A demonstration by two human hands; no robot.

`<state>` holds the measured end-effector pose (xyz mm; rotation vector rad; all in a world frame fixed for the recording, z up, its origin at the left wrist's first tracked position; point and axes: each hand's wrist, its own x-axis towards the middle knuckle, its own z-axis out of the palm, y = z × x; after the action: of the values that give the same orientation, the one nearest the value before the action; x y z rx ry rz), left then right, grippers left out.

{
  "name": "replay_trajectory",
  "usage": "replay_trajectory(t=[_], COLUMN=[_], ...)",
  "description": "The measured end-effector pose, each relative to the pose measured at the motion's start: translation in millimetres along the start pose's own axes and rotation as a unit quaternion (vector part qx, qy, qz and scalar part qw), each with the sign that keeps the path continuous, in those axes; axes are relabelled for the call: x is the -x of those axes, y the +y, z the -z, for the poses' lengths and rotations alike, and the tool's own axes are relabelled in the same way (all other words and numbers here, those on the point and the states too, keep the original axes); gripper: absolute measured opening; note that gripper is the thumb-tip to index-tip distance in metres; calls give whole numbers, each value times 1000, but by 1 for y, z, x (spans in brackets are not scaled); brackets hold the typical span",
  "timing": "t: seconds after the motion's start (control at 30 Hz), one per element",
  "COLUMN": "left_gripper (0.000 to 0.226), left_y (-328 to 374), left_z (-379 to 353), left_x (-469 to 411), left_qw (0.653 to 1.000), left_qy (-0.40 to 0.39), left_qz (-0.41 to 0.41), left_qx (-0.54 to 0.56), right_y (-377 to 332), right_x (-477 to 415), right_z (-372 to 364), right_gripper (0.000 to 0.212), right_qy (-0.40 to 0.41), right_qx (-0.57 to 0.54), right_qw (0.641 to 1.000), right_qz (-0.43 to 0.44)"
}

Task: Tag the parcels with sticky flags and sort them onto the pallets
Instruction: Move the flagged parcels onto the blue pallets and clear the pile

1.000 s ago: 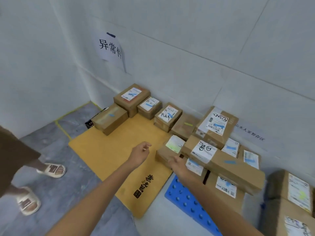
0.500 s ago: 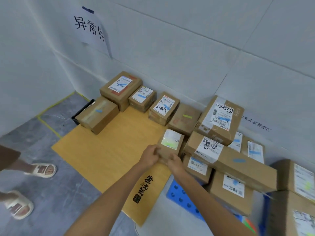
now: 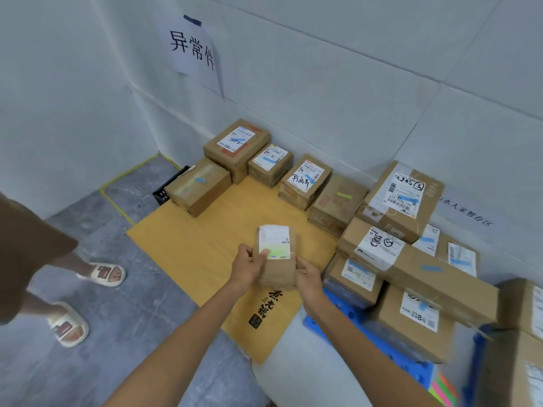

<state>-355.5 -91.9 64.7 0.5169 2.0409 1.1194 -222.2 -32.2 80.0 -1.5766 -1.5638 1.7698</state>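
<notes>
Head view — both hands [image 3: 249, 267] grip small parcel [image 3: 277, 259] above cardboard sheet [image 3: 205, 248].

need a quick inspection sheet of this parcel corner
surface: yellow cardboard sheet on grey floor, blue pallet to its right
job's things: small parcel held above the sheet; row of boxes by the wall; parcel stack on the pallet; sticky flags lower right
clutter: black crate behind the leftmost box
hands: left hand and right hand both grip the small parcel
cables: nothing seen
surroundings: white walls, paper sign, another person's sandalled feet
</notes>
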Motion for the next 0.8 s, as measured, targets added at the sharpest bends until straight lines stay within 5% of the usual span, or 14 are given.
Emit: replay_trajectory(t=[0.37,0.8], left_gripper=[49,27], left_y=[97,197], left_z=[16,-72], left_x=[49,145], left_qw=[983,958], left_qy=[138,-24], left_qz=[-121,-284], left_qx=[5,36], right_y=[-76,-83], right_x=[54,129], right_z=[39,196], right_gripper=[26,26], right_qy=[56,170], right_qx=[-32,-132], right_qw=[980,933], right_qz=[187,287])
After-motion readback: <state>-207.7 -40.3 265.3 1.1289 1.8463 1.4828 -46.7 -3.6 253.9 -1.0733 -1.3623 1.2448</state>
